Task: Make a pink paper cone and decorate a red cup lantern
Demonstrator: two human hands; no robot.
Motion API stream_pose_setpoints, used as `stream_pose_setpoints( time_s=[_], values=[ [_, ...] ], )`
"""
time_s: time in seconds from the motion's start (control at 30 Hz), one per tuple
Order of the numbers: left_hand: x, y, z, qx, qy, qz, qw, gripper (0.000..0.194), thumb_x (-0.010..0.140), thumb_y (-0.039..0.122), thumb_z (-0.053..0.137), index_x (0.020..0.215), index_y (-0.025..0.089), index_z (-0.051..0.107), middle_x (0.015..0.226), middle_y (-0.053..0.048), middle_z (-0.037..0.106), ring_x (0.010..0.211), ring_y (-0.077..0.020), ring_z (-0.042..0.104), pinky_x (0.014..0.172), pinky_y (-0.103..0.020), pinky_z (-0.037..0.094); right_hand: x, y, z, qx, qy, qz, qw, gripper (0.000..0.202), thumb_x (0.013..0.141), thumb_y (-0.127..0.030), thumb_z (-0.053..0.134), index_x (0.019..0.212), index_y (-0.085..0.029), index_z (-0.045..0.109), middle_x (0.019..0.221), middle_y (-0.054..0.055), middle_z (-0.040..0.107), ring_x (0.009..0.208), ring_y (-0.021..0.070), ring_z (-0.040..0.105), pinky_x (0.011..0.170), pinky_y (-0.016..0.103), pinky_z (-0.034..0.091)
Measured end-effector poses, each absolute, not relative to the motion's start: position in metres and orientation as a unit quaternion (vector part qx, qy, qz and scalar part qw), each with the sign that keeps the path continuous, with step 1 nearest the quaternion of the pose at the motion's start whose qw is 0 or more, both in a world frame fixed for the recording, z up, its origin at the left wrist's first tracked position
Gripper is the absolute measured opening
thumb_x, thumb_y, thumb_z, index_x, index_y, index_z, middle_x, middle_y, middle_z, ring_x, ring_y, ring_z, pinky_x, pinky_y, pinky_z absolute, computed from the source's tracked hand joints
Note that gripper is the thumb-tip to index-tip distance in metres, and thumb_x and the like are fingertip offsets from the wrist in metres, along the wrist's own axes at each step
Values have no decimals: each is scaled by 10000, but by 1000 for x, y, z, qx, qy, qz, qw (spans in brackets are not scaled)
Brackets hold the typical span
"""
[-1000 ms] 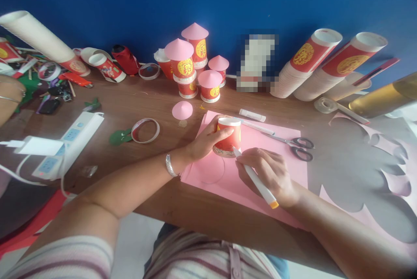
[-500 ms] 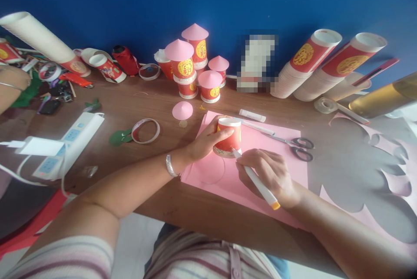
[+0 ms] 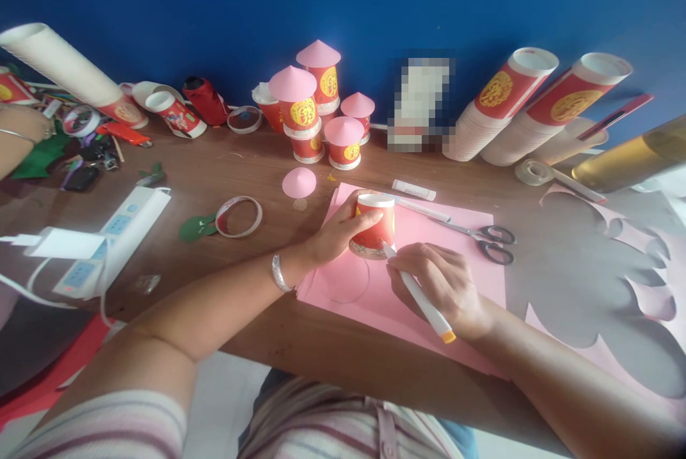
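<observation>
A red paper cup (image 3: 376, 230) with a white rim is gripped in my left hand (image 3: 343, 226), thumb across its front. Drawn dark marks show on the white band at its bottom. My right hand (image 3: 439, 284) is closed round a white marker (image 3: 426, 305) with an orange end, its tip at or close to the cup's lower edge. Beneath both hands lie pink paper sheets (image 3: 326, 280), one bearing a drawn circle. Scissors (image 3: 496, 244) rest on the sheets, beside a white glue stick (image 3: 414, 190).
Red cups with pink cone tops (image 3: 297, 105) stand at the back, near a loose pink cone (image 3: 299, 182). Stacked cups (image 3: 501, 98) lean at the right, above paper offcuts (image 3: 651, 298). A power strip (image 3: 115, 241) lies left; another person's arm (image 3: 21, 134) reaches in there.
The whole view has shifted very slightly. My left hand still holds the cup, and the marker stays at its lower edge. The other person's arm at the far left has moved a little.
</observation>
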State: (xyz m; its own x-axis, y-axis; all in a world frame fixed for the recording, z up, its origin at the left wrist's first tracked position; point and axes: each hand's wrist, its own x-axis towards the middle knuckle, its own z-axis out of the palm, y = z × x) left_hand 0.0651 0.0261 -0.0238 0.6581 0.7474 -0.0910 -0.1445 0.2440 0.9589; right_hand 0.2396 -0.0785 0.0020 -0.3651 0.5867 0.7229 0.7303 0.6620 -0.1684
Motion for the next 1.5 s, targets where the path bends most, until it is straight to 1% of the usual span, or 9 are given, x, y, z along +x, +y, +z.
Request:
stream_pose_setpoints(
  time_s=[0.13, 0.3, 0.53, 0.67, 0.8, 0.97, 1.13, 1.27, 1.5],
  values=[
    [66, 25, -24, 534, 279, 309, 736, 377, 919, 460, 658, 1181, 200, 581, 1078, -62, 629, 992, -205, 581, 892, -355, 461, 239, -79, 3, -380, -826, -87, 408, 205, 861, -20, 618, 978, -180, 564, 743, 0, 630, 584, 111, 553, 535, 253, 486],
    [67, 26, -27, 530, 258, 322, 741, 326, 926, 460, 646, 1108, 193, 603, 1015, -60, 637, 966, -203, 580, 896, -353, 457, 238, -80, 4, -338, -839, -83, 418, 222, 810, 9, 625, 941, -161, 571, 690, -7, 603, 565, 119, 524, 502, 264, 464],
    [67, 27, -26, 520, 255, 325, 748, 317, 923, 446, 661, 1092, 185, 596, 963, -37, 606, 882, -164, 554, 850, -318, 448, 237, -80, 2, -355, -837, -92, 406, 222, 794, 15, 654, 917, -153, 577, 685, 0, 617, 559, 119, 523, 506, 262, 467],
    [68, 26, -25, 512, 261, 328, 750, 355, 896, 456, 690, 1106, 187, 593, 978, -42, 614, 892, -172, 561, 845, -319, 451, 237, -81, 1, -365, -834, -96, 403, 224, 804, 9, 651, 923, -162, 570, 694, -2, 623, 553, 116, 521, 507, 261, 463],
    [67, 26, -23, 513, 259, 323, 752, 347, 905, 456, 680, 1110, 188, 598, 975, -42, 619, 891, -174, 574, 857, -328, 456, 238, -81, 1, -370, -834, -96, 399, 215, 821, -3, 635, 935, -172, 566, 708, -6, 626, 571, 115, 545, 528, 256, 481],
    [67, 26, -23, 509, 259, 326, 754, 372, 904, 441, 689, 1162, 194, 587, 1023, -46, 623, 921, -181, 591, 866, -334, 466, 238, -81, 0, -375, -835, -97, 391, 202, 839, -20, 629, 944, -180, 564, 714, -8, 628, 567, 113, 547, 524, 252, 477],
    [67, 27, -26, 525, 255, 319, 747, 344, 928, 429, 666, 1160, 188, 586, 1008, -45, 618, 928, -174, 585, 888, -332, 457, 238, -80, 0, -373, -837, -94, 390, 192, 855, -19, 630, 944, -175, 560, 703, -7, 625, 561, 113, 542, 526, 254, 471],
    [66, 27, -29, 537, 261, 322, 734, 341, 933, 434, 656, 1165, 194, 585, 1007, -47, 623, 940, -180, 582, 907, -339, 453, 238, -79, 1, -371, -839, -86, 389, 207, 840, -6, 655, 936, -163, 560, 692, 0, 623, 560, 119, 548, 528, 260, 472],
    [66, 27, -30, 535, 258, 321, 738, 355, 932, 436, 656, 1187, 199, 585, 1031, -48, 622, 939, -178, 584, 902, -344, 457, 238, -79, 1, -370, -844, -74, 382, 193, 874, -16, 611, 946, -181, 544, 687, -21, 606, 557, 105, 512, 520, 245, 443]
  ],
)
